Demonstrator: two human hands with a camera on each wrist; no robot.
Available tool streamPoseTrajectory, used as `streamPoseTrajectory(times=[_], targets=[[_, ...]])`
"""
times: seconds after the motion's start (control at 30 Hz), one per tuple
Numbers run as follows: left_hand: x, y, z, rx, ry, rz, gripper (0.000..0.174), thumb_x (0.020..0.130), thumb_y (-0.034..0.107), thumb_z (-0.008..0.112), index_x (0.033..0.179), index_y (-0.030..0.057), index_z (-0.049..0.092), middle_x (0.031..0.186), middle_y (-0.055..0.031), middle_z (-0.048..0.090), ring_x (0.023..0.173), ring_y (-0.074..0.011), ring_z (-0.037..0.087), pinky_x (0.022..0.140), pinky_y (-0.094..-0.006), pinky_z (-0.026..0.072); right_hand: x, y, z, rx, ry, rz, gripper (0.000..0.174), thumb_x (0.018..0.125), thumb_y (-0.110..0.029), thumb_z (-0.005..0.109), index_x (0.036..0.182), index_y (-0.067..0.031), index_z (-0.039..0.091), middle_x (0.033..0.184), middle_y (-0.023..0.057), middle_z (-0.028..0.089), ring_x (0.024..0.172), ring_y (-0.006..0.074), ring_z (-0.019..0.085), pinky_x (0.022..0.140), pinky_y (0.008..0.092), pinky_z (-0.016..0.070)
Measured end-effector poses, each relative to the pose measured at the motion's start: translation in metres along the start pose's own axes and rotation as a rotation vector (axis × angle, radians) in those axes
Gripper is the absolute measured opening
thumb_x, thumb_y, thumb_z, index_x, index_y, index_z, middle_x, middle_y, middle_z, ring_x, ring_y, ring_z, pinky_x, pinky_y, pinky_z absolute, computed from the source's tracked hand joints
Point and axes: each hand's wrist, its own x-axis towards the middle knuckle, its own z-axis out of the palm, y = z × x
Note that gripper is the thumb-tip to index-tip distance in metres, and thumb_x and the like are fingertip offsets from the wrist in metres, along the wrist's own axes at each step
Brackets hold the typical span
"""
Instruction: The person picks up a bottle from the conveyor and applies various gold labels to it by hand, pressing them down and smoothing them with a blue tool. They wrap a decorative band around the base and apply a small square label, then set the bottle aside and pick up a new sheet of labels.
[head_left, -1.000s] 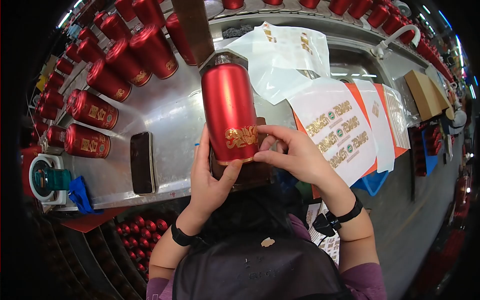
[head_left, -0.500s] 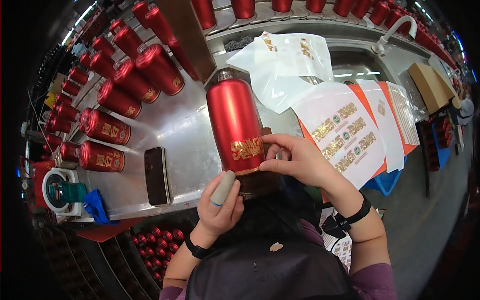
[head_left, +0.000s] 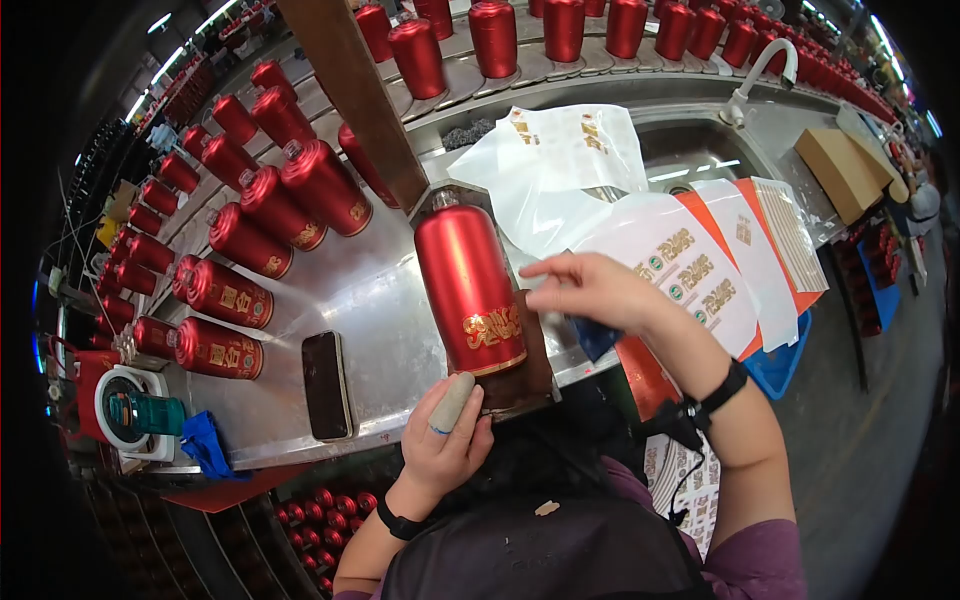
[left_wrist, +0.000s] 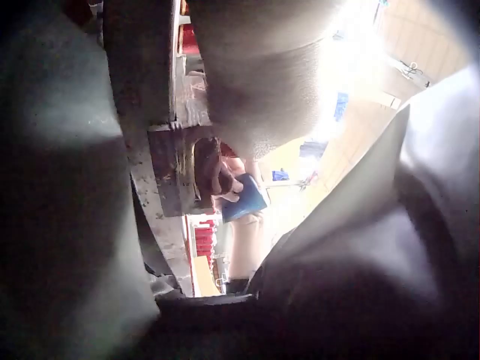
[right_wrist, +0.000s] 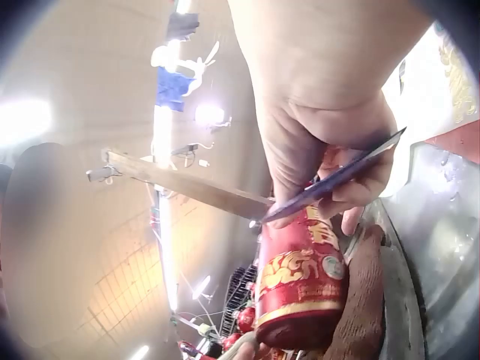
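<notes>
A red bottle (head_left: 465, 275) with gold lettering near its base lies on a dark stand (head_left: 530, 375), neck pointing away. My left hand (head_left: 440, 440) holds the base end; one finger wears a beige cover (head_left: 453, 402), and in the right wrist view a ribbed covered finger (right_wrist: 360, 300) lies along the bottle (right_wrist: 300, 277). To the right of the bottle, my right hand (head_left: 600, 290) pinches a flat dark-blue piece (head_left: 595, 338). The right wrist view shows this piece (right_wrist: 337, 180) edge-on between thumb and fingers, over the lettering.
Sheets of gold decals (head_left: 690, 260) lie at the right by a sink (head_left: 690, 150) and faucet (head_left: 745, 100). A phone (head_left: 327, 385) is on the left of the metal table (head_left: 385, 310). Several red bottles (head_left: 325, 185) stand beyond; a brown post (head_left: 365, 100) rises behind the stand.
My right hand has left the lettering and moved right; the blue piece now shows in it. My left hand has shifted from around the bottle's lower part to its base, its covered finger now visible.
</notes>
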Motion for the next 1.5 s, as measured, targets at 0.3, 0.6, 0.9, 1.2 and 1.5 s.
streamPoseTrajectory(times=[0.3,0.6,0.9,1.2,1.5], targets=[[0.016,-0.006,-0.011,0.079,-0.056,0.1,0.04,0.075,0.002,0.071,0.115,0.0004,0.07,0.121,-0.0144,0.065,0.109,-0.033,0.064,0.089,-0.0398,0.0562,0.07,-0.015,0.009,0.276,-0.25,0.101,0.057,0.082,-0.031,0.081,0.125,0.0009,0.06,0.104,0.0103,0.069,0.085,0.0161,0.067,0.074,0.0298,0.0552],[0.026,-0.017,-0.012,0.053,-0.036,0.289,0.036,0.072,0.004,0.069,0.108,-0.0015,0.072,0.115,-0.0142,0.068,0.101,-0.0323,0.065,0.082,-0.0423,0.0567,0.066,-0.032,0.012,-0.078,-0.108,0.045,0.064,0.079,-0.052,0.079,0.119,-0.0049,0.064,0.09,0.007,0.069,0.07,0.0159,0.067,0.06,0.0294,0.0535],[0.026,-0.005,-0.023,0.099,0.079,0.251,0.033,0.086,0.002,0.064,0.118,0.0005,0.069,0.121,-0.0136,0.066,0.103,-0.0303,0.065,0.085,-0.0399,0.0554,0.067,-0.03,0.029,0.043,-0.096,0.014,0.076,0.079,-0.053,0.079,0.13,-0.002,0.057,0.1,0.0079,0.069,0.085,0.0152,0.067,0.072,0.0277,0.0527],[0.019,-0.004,-0.02,0.031,0.083,0.195,0.037,0.083,0.004,0.067,0.12,-0.0008,0.067,0.121,-0.015,0.066,0.105,-0.0329,0.065,0.089,-0.0424,0.0542,0.073,-0.021,0.011,0.143,-0.332,0.049,0.056,0.088,-0.041,0.075,0.126,-0.005,0.055,0.094,0.0018,0.067,0.052,0.003,0.053,0.046,0.0189,0.0401],[0.027,-0.004,-0.023,0.056,0.005,0.254,0.035,0.088,0.004,0.064,0.123,0.0,0.066,0.123,-0.0143,0.066,0.109,-0.0337,0.063,0.091,-0.0425,0.053,0.074,-0.032,0.023,-0.504,0.065,-0.118,0.073,0.076,-0.054,0.08,0.12,0.0007,0.063,0.099,0.0139,0.072,0.08,0.0215,0.07,0.075,0.0342,0.0552]])
